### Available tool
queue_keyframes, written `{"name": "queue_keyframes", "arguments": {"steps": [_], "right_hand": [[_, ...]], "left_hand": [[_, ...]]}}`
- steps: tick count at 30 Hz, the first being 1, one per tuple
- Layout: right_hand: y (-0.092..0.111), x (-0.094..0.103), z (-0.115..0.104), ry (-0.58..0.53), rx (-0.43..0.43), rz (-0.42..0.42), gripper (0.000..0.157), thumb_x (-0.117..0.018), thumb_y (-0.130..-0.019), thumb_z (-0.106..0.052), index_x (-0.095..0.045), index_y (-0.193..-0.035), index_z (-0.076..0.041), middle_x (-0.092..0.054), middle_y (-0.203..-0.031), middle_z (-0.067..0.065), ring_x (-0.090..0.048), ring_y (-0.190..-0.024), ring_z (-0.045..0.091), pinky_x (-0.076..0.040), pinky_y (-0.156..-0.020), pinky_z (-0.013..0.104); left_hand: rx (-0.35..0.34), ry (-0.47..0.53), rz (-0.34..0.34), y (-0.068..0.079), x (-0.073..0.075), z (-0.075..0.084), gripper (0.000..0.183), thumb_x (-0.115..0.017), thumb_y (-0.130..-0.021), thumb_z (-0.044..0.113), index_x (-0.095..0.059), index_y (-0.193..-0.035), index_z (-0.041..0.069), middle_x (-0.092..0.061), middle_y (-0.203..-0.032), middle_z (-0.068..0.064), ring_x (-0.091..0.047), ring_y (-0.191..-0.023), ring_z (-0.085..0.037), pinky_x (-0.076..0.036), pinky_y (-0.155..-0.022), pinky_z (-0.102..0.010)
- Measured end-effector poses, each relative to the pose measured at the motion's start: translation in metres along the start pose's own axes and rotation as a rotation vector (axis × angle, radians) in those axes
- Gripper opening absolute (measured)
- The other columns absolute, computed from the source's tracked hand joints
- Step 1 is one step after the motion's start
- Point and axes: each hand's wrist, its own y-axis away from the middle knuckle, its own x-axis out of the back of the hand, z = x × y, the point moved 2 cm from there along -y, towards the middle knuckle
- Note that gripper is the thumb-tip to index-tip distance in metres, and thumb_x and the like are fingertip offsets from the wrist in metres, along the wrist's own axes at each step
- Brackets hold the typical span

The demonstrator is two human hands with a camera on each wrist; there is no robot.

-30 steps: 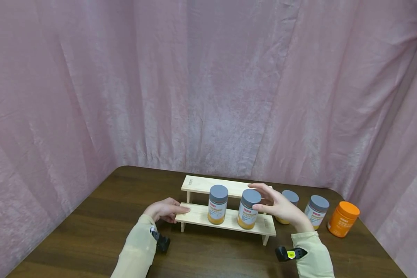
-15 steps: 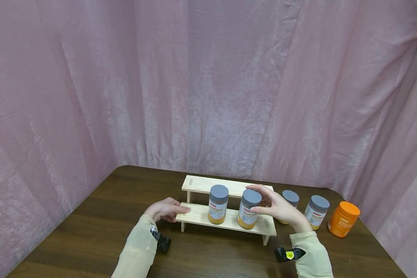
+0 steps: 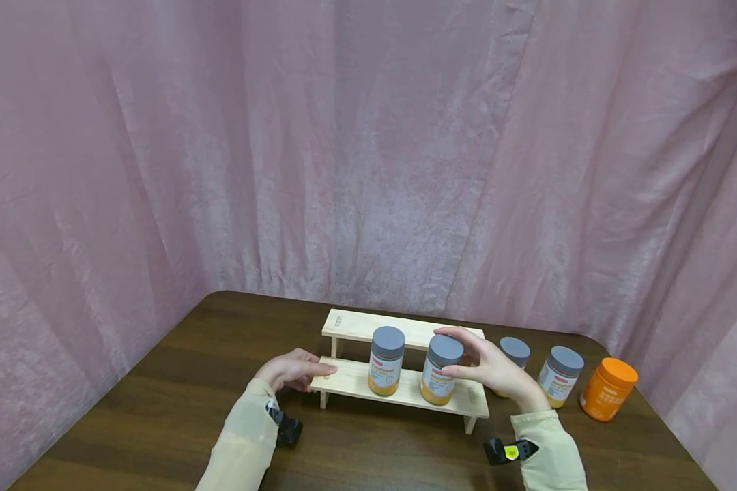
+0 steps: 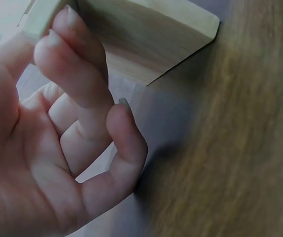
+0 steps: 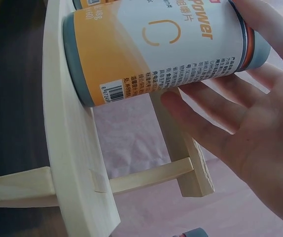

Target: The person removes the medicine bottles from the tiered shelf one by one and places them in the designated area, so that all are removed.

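A two-step wooden shelf rack [image 3: 351, 379] stands on the dark table. Two white-and-yellow supplement jars with grey lids are upright on its lower step. My right hand [image 3: 497, 372] holds the right one, the jar [image 3: 437, 380], thumb in front and fingers behind, just under the lid. In the right wrist view this jar [image 5: 156, 44] has its base against the board, fingers along its side. The left jar [image 3: 385, 372] is untouched. My left hand [image 3: 290, 370] pinches the left end of the lower step; its lower fingers [image 4: 126, 143] curl loosely below the board.
Right of the rack, two more grey-lidded jars [image 3: 561, 376] stand on the table, the nearer-to-rack one partly behind my right hand. An orange jar [image 3: 608, 390] is beyond them, near the table's right side. Pink curtains [image 3: 405, 157] hang behind the table.
My right hand has shifted very slightly left around the jar, which stays in place on the lower step. My left hand keeps its pinch on the board.
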Motion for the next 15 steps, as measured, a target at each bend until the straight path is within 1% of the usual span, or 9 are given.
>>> {"name": "queue_keyframes", "arguments": {"steps": [5, 10, 15], "right_hand": [[0.0006, -0.0007, 0.0012, -0.002, 0.007, 0.006, 0.066, -0.072, -0.086, -0.010, -0.039, -0.143, -0.006, -0.052, -0.133, 0.020, -0.059, -0.108, -0.001, -0.053, -0.086, 0.026], [0.0012, -0.0012, 0.0013, -0.012, 0.014, 0.006, 0.066, -0.073, -0.086, -0.011, -0.040, -0.143, -0.007, -0.051, -0.134, 0.020, -0.060, -0.108, 0.001, -0.053, -0.088, 0.026], [0.0026, -0.0004, 0.0020, -0.052, 0.040, -0.014, 0.065, -0.074, -0.083, -0.008, -0.044, -0.140, -0.006, -0.054, -0.129, 0.016, -0.061, -0.109, 0.003, -0.053, -0.087, 0.026]], "left_hand": [[0.000, -0.007, -0.004, 0.0000, -0.0007, 0.0003, 0.032, -0.070, -0.085, 0.038, -0.055, -0.067, 0.017, -0.048, -0.054, 0.009, -0.049, -0.047, -0.003, -0.047, -0.053, -0.018], [0.011, -0.021, 0.017, 0.0010, -0.0004, 0.0018, 0.034, -0.071, -0.085, 0.039, -0.052, -0.066, 0.018, -0.044, -0.053, 0.009, -0.048, -0.047, -0.003, -0.047, -0.053, -0.018], [0.020, -0.015, 0.020, 0.0017, -0.0005, 0.0023, 0.035, -0.071, -0.085, 0.038, -0.050, -0.067, 0.017, -0.045, -0.055, 0.008, -0.048, -0.047, -0.003, -0.046, -0.052, -0.018]]}}
